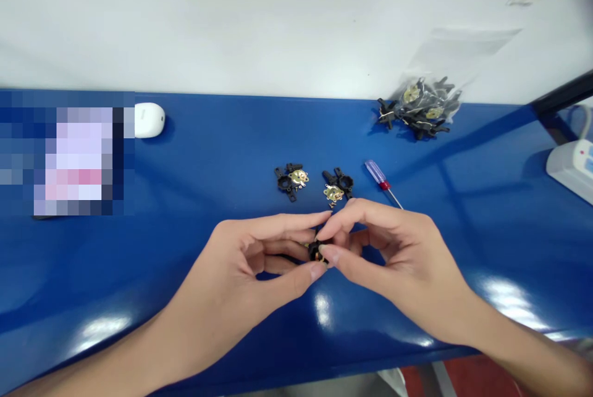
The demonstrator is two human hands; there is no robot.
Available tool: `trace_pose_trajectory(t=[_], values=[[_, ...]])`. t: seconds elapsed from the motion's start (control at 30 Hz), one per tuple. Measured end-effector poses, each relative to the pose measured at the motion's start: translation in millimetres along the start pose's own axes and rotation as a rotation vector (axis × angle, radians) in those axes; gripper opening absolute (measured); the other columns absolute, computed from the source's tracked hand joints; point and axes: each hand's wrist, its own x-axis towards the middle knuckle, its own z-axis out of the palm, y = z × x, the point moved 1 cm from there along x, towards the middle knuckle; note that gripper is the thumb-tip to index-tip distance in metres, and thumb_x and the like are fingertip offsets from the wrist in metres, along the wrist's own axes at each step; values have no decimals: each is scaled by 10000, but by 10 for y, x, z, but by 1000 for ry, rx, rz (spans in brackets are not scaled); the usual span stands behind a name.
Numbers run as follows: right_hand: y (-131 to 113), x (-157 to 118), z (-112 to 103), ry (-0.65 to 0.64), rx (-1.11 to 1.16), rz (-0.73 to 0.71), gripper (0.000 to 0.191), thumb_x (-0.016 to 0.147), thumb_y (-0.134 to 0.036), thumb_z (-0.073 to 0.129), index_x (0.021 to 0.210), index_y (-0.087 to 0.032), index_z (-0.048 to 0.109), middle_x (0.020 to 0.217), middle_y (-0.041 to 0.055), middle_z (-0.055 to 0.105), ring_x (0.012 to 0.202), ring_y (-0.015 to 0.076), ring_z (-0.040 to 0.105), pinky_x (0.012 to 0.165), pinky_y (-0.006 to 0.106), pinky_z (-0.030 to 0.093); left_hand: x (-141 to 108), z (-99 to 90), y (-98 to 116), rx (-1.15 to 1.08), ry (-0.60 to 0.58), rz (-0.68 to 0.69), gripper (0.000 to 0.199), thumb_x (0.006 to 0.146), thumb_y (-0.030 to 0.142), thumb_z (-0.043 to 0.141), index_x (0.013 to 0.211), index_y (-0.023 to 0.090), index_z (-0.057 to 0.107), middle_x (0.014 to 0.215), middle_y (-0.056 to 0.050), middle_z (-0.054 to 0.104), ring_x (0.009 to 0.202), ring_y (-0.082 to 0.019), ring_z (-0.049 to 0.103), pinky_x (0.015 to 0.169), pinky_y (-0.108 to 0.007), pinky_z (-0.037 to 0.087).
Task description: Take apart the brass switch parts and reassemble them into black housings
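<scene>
Between my fingertips is a small black plastic part (pixel 314 252) with a bit of brass colour showing; fingers cover most of it. My left hand (pixel 259 267) grips it from the left, thumb below and fingers behind. From the right, my right hand (pixel 384 249) pinches the same part with thumb and index finger. Just beyond my hands lie two small groups of parts: black plastic pieces (pixel 284 183) with a brass plate (pixel 299 177), and more black pieces (pixel 345 183) with another brass plate (pixel 333 192) and tiny screws (pixel 332 205).
A screwdriver (pixel 377 175) with a purple and red handle lies behind my right hand. Farther back is a clear bag (pixel 430 107) of black and brass parts. A white case (pixel 149 120) sits left, by a blurred-out area. A white power strip (pixel 572 165) is far right.
</scene>
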Motion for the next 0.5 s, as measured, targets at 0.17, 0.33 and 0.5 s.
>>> trace_pose_trajectory(t=[0.17, 0.33, 0.5], values=[[-3, 2, -21, -23, 40, 37, 78, 1004, -222, 805, 1049, -285, 794, 895, -40, 722, 814, 104, 675, 721, 215, 551, 5, -3, 15, -53, -24, -45, 469, 965, 210, 891, 1394, 385, 819, 1076, 0, 914, 1020, -202, 874, 918, -257, 702], [-10, -5, -28, -20, 23, 30, 46, 1014, -236, 800, 1029, -278, 789, 910, -35, 738, 808, 104, 674, 719, 222, 548, 3, -5, 40, -84, -44, -52, 459, 968, 195, 889, 1370, 409, 828, 1089, 22, 913, 1026, -165, 864, 941, -216, 676], [-22, 9, -15, -21, -30, 16, 44, 1022, -234, 787, 1014, -278, 783, 924, -42, 742, 810, 93, 662, 716, 211, 536, 8, 5, 53, -92, -53, -70, 426, 970, 196, 888, 1334, 412, 844, 1130, 34, 908, 1001, -141, 857, 925, -198, 668]])
